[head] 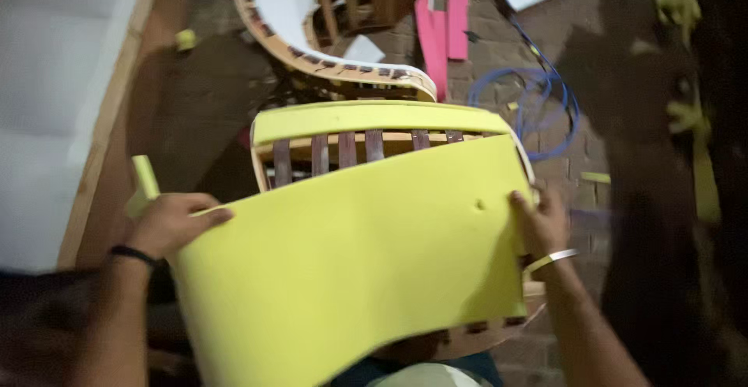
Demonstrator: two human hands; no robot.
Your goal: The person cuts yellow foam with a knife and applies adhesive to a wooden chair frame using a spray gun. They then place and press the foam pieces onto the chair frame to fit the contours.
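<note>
Over the curved wooden chair frame [366, 149], a large sheet of yellow foam [351, 262] is held between both hands, bowed gently so that its upper edge follows the frame's sweep. The left hand [175, 223] has its grip closed on the sheet's upper left corner, thumb lying along the top edge and the fingers hidden behind the foam. The right hand [541, 227], a metal bangle [552, 260] on its wrist, is closed over the right edge with fingertips pressed on the face of the foam. The sheet's long axis runs left to right across the view, rising a little toward the right; its broad face looks up at the camera, and it covers most of the frame's seat, leaving the row of dark webbing straps [347, 153] and a yellow foam strip [374, 118] on the frame's top rail bare above it.

I judge the step in hand to be fitting the sheet to the frame: it looks lined up but not yet pressed home. The next move would seem to call for both hands to keep the edges level while pushing the foam flat against the straps, so that the curve takes without creasing.

Beyond lies a second frame [335, 52], pink foam offcuts [444, 21] and a coiled blue hose [538, 107] on the brick floor [499, 36]
</note>
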